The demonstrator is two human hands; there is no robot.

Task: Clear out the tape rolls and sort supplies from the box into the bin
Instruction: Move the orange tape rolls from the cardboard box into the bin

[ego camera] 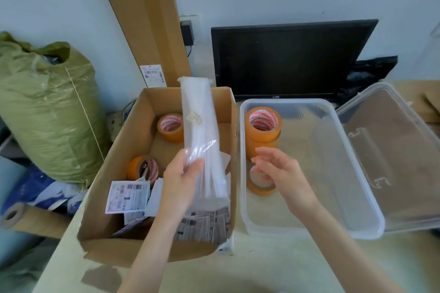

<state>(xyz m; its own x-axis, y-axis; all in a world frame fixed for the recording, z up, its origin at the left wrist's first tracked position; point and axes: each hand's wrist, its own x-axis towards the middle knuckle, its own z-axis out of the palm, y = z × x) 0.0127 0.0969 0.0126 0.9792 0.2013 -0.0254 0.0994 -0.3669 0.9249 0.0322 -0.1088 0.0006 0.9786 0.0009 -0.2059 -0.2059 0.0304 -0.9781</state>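
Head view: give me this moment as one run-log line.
left hand: holds plastic packet above box | right hand: open over bin | tape rolls: two in box, others in bin

Bin [309,228] right half free – tape stack [263,131] blocks far-left corner; box [114,150] crowded.

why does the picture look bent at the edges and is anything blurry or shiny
Head view: the wide lens bows the monitor and the clear bin; the right hand looks slightly motion-blurred; the plastic packet in the left hand carries soft glare; lighting is even, shadows faint.
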